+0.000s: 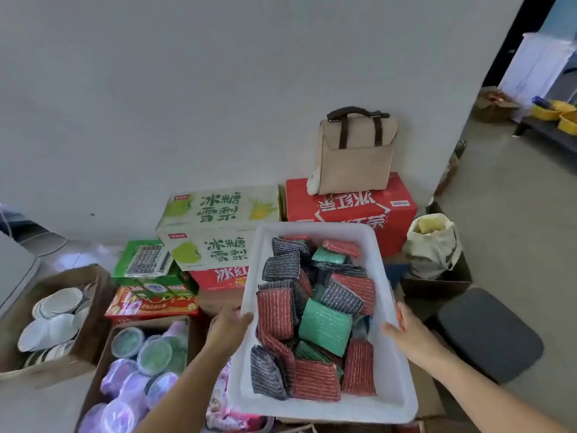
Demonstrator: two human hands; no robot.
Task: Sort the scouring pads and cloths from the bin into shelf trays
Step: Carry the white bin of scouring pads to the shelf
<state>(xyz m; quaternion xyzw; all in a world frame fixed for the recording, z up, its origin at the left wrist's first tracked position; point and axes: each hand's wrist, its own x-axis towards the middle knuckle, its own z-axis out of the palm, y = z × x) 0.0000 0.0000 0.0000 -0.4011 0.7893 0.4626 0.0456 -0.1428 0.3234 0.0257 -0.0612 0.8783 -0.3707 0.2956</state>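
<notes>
Head view shows the left hand (231, 327) gripping the left long rim of a white plastic bin (394, 389), thumb hooked over the edge. The right hand (407, 334) clasps the opposite rim, thumb lying on the inner lip; its outer fingers are hidden behind the wall. Both hands take the bin about midway along its length. That hold probably balances the load and keeps the bin level while it is carried above the boxes below, so the loose contents do not slide out. Inside lie the scouring pads (315, 307), heaped and overlapping from the near corner to the far rim. About eight are red pads (275, 309), about six are grey pads (342, 297), and three or four are green pads (324, 327); the lower layers cannot be counted. No cloth can be made out among them. Beyond the bin's far rim stand two green-and-white drink cartons (218, 214) and a red carton (352, 214) bearing a beige handbag (356, 151). Left of the bin sit one cardboard box of white discs (53, 320) and one box of purple-wrapped tubs (140, 370). Far off at the upper right, two yellow trays (545, 112) rest on a dark shelf, likely the destination, so sorting has not yet begun.
</notes>
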